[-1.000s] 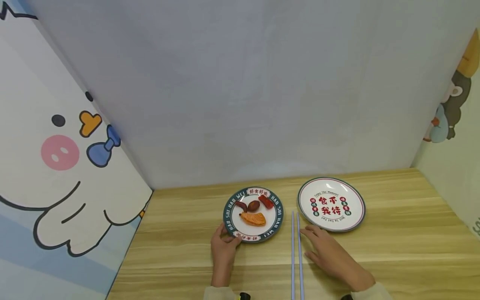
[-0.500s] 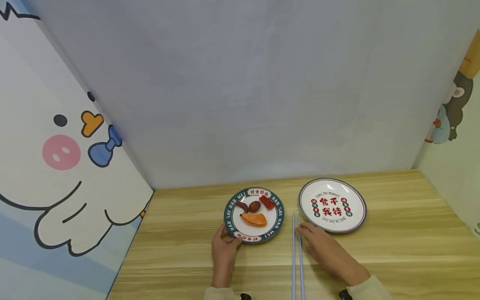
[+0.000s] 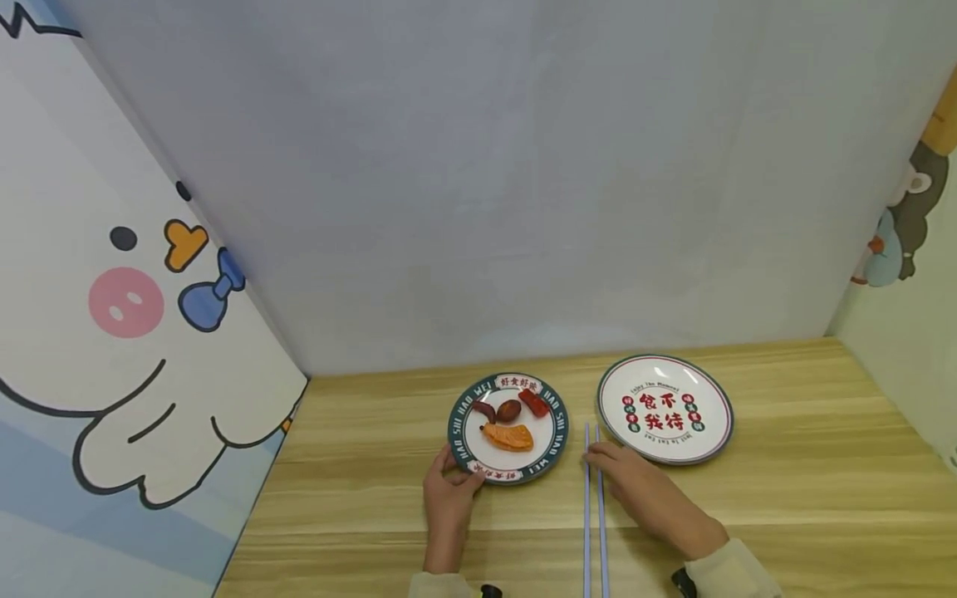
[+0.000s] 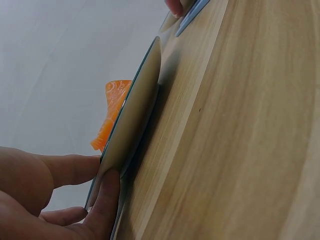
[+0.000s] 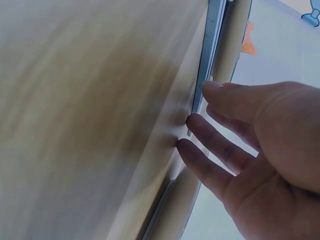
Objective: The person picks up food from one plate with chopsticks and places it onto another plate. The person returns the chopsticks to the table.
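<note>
My left hand (image 3: 449,498) grips the near left rim of a teal-rimmed plate (image 3: 560,432). In the left wrist view its thumb lies at the top of the rim and a finger presses against the underside. The plate bears an orange salmon-like slice (image 3: 508,438), a brown oval piece (image 3: 509,410), a red piece (image 3: 534,404) and a dark red curved piece (image 3: 484,411). Two pale purple chopsticks (image 3: 586,531) lie side by side on the table. My right hand (image 3: 646,494) reaches over their far ends; in the right wrist view its fingers are loosely bent, fingertips right at the chopsticks (image 5: 204,60).
A white plate (image 3: 635,382) with red and green lettering stands right of the chopsticks, just beyond my right hand. The wooden table (image 3: 344,482) ends at a grey back wall (image 3: 449,208). Cartoon-printed side panels (image 3: 45,332) flank it.
My right hand has moved left, from beside the chopsticks to over their far ends. My left hand keeps its grip on the teal-rimmed plate.
</note>
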`<act>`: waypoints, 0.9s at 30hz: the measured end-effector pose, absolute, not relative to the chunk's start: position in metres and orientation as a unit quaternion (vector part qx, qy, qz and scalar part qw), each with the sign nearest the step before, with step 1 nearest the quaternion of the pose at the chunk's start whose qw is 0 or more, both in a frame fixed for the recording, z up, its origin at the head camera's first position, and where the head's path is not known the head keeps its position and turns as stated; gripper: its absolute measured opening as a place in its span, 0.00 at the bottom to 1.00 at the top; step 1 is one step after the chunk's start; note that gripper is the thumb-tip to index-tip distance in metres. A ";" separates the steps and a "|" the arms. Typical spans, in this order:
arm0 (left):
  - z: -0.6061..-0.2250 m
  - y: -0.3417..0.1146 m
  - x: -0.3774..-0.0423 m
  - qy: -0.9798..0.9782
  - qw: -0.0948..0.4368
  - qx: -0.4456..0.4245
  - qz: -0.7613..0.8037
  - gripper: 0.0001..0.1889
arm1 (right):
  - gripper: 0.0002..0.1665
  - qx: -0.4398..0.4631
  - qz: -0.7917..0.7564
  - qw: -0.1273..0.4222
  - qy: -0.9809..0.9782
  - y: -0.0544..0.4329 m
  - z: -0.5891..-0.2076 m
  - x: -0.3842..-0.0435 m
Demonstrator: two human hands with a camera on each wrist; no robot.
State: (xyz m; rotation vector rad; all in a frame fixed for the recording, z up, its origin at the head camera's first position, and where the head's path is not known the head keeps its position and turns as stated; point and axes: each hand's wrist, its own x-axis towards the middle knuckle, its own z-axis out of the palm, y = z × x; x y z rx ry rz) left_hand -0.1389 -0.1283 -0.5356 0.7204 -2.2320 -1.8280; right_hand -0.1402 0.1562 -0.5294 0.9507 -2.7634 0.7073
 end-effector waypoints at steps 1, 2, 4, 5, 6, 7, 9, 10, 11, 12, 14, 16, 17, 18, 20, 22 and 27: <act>-0.536 -0.128 -0.139 -0.747 0.083 0.243 -0.613 0.39 | 0.28 0.318 0.233 0.068 -0.916 0.156 -0.529 -0.141; -0.537 -0.128 -0.140 -0.747 0.083 0.243 -0.614 0.39 | 0.28 0.321 0.231 0.067 -0.916 0.156 -0.528 -0.141; -0.537 -0.128 -0.141 -0.745 0.082 0.244 -0.615 0.39 | 0.27 0.321 0.227 0.060 -0.917 0.156 -0.527 -0.142; -0.538 -0.128 -0.141 -0.745 0.082 0.245 -0.616 0.40 | 0.27 0.322 0.225 0.058 -0.918 0.156 -0.527 -0.143; -0.538 -0.127 -0.142 -0.745 0.081 0.246 -0.615 0.40 | 0.27 0.322 0.222 0.056 -0.918 0.156 -0.527 -0.143; -0.538 -0.127 -0.142 -0.744 0.080 0.246 -0.616 0.40 | 0.27 0.322 0.220 0.056 -0.919 0.156 -0.526 -0.144; -0.537 -0.127 -0.142 -0.744 0.082 0.244 -0.617 0.40 | 0.27 0.324 0.215 0.057 -0.920 0.156 -0.526 -0.145; -0.536 -0.127 -0.142 -0.744 0.083 0.242 -0.618 0.40 | 0.26 0.327 0.214 0.059 -0.919 0.156 -0.526 -0.145; -0.536 -0.127 -0.141 -0.744 0.084 0.241 -0.618 0.40 | 0.26 0.329 0.213 0.062 -0.918 0.156 -0.526 -0.145; -0.535 -0.127 -0.141 -0.743 0.086 0.239 -0.619 0.40 | 0.26 0.331 0.211 0.064 -0.917 0.156 -0.527 -0.145; -0.535 -0.127 -0.140 -0.743 0.088 0.234 -0.621 0.39 | 0.26 0.335 0.205 0.067 -0.917 0.155 -0.527 -0.145; -0.535 -0.127 -0.140 -0.742 0.090 0.232 -0.623 0.39 | 0.25 0.336 0.200 0.068 -0.918 0.154 -0.528 -0.145; -0.535 -0.127 -0.139 -0.742 0.089 0.232 -0.623 0.39 | 0.25 0.337 0.195 0.069 -0.919 0.154 -0.528 -0.145; -0.535 -0.127 -0.139 -0.741 0.090 0.230 -0.624 0.39 | 0.25 0.337 0.191 0.070 -0.919 0.153 -0.529 -0.146; -0.535 -0.127 -0.139 -0.740 0.090 0.230 -0.626 0.40 | 0.25 0.339 0.184 0.074 -0.919 0.153 -0.530 -0.146; -0.536 -0.128 -0.139 -0.740 0.087 0.233 -0.625 0.40 | 0.24 0.340 0.179 0.078 -0.920 0.152 -0.531 -0.146; -0.538 -0.128 -0.139 -0.740 0.082 0.242 -0.622 0.40 | 0.22 0.344 0.164 0.083 -0.921 0.150 -0.532 -0.147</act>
